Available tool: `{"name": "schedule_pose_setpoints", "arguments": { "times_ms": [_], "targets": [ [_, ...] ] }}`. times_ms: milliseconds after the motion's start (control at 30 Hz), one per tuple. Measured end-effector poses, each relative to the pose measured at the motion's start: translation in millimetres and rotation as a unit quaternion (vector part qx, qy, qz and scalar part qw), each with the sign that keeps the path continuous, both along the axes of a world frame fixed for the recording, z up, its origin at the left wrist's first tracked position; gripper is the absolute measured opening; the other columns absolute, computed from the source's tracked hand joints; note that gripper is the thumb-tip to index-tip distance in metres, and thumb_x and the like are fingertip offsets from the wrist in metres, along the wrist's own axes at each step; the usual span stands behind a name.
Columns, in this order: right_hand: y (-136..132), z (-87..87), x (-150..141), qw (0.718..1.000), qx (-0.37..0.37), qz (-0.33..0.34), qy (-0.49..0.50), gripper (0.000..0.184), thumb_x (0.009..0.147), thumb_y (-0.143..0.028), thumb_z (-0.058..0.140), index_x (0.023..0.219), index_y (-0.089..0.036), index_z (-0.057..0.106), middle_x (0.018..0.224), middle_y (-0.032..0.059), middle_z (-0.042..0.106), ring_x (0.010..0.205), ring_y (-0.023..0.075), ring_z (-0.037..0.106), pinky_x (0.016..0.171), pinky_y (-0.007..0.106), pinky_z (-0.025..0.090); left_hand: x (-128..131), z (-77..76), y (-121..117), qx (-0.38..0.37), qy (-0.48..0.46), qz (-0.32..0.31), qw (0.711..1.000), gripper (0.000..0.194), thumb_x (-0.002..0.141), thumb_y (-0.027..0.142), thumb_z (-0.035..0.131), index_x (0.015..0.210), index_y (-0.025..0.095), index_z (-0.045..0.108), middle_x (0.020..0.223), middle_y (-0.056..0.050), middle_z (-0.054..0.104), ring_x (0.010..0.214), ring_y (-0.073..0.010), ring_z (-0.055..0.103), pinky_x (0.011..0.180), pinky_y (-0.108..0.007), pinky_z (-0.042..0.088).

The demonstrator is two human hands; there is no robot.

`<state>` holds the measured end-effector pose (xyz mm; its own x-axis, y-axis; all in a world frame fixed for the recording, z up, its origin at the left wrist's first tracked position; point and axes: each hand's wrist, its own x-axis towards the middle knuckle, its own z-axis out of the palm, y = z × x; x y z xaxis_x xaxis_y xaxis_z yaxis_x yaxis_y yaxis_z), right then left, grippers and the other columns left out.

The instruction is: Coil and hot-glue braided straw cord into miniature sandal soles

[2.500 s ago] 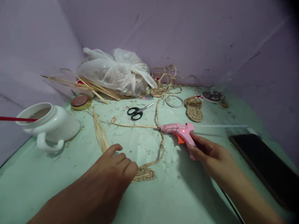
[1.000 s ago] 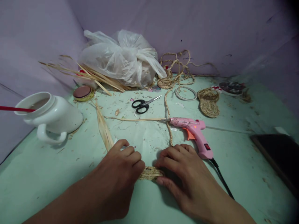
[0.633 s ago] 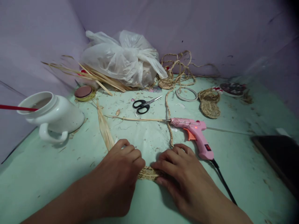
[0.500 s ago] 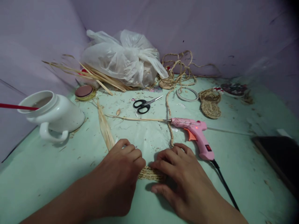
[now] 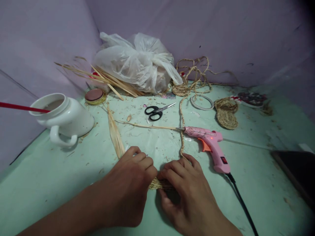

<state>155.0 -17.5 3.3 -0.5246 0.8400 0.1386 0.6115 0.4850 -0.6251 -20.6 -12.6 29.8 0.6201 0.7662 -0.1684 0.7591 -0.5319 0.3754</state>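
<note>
Clock bearings are taken from the woven piece [image 5: 155,184], with 12 o'clock pointing away from the person. The piece lies low on the green work surface [image 5: 73,183], between the two hands, with its middle exposed and both ends covered.

Left hand [image 5: 130,183]: at 9 o'clock, fingers curled over the adjoining end. The fingertips are hidden; whether they pinch or only press cannot be told.

Right hand [image 5: 190,193]: at 3 o'clock, pinching the piece, thumb at the near edge, fingers at the far edge.

The braided cord [image 5: 182,141] runs from the right fingers towards 1 o'clock. The pink glue gun [image 5: 200,131] lies at 2 o'clock, indicator lit, nozzle across the cord. The scissors [image 5: 167,107] lie at 12 o'clock, the flat fibre strip [image 5: 115,134] at 11 o'clock, and the white pot [image 5: 73,118] at 10 o'clock.

Step in hand, as judged: seating and pressing the rows of braid together. The next move calls for steady pressure from both hands, rows kept flush, and the cord guided without twist. Keep the right fingers clear of the nozzle, which is probably hot.
</note>
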Motion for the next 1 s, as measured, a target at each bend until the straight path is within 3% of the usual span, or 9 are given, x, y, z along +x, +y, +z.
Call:
{"name": "schedule_pose_setpoints", "arguments": {
  "times_ms": [300,433,600,700,800,1000],
  "targets": [
    [0,-2.1,1,1.000,-0.022,-0.017,0.007,0.010,0.068,-0.018,0.058,0.077,-0.021,0.062,0.079,0.0029,0.063,0.079,0.0221,0.056,0.099,0.053,0.025,3,1.2,-4,-0.023,-0.043,0.045,0.998,0.018,0.068,0.012,0.053,0.084,0.019,0.056,0.091,-0.004,0.054,0.087,-0.0222,0.045,0.084,-0.043,0.036],
    [-2,-7.2,1,0.998,-0.013,-0.049,0.026,0.011,0.066,-0.017,0.059,0.076,-0.021,0.061,0.075,0.0010,0.063,0.078,0.0209,0.057,0.102,0.052,0.023,9,-6.7,-7,0.003,-0.049,0.061,0.997,0.007,0.072,0.015,0.053,0.077,0.019,0.057,0.083,-0.004,0.055,0.082,-0.0218,0.046,0.083,-0.046,0.035],
    [-4,-8.2,0,0.997,-0.020,-0.072,0.032,0.022,0.062,-0.014,0.060,0.082,-0.021,0.055,0.070,-0.0023,0.059,0.073,0.0186,0.056,0.102,0.050,0.025,15,-15.6,-11,0.049,-0.071,0.034,0.996,0.016,0.067,0.017,0.056,0.083,0.018,0.059,0.082,-0.004,0.058,0.077,-0.0203,0.048,0.088,-0.050,0.033],
    [-1,0.4,11,0.998,-0.029,-0.035,0.030,0.024,0.065,-0.016,0.064,0.087,-0.020,0.055,0.078,-0.0004,0.062,0.080,0.0198,0.057,0.103,0.050,0.026,16,-16.9,-12,0.064,-0.054,0.021,0.996,0.014,0.068,0.017,0.055,0.082,0.018,0.059,0.082,-0.004,0.059,0.077,-0.0208,0.049,0.090,-0.051,0.032],
    [6,9.6,31,0.999,0.011,-0.002,0.036,0.027,0.074,-0.017,0.061,0.101,-0.023,0.058,0.101,0.0031,0.065,0.094,0.0217,0.056,0.101,0.049,0.029,15,-16.7,-11,0.071,-0.042,0.021,0.996,0.008,0.069,0.016,0.054,0.076,0.019,0.058,0.078,-0.004,0.058,0.074,-0.0205,0.049,0.087,-0.050,0.035],
    [25,3.8,54,0.988,0.101,0.038,-0.108,0.041,0.071,-0.001,0.050,0.101,-0.025,0.064,0.110,0.0013,0.067,0.098,0.0257,0.053,0.097,0.056,0.029,12,-21.0,-12,0.114,-0.070,0.028,0.991,0.010,0.069,0.011,0.052,0.072,0.020,0.057,0.072,-0.001,0.057,0.069,-0.0179,0.049,0.090,-0.048,0.033]
  ]
}}
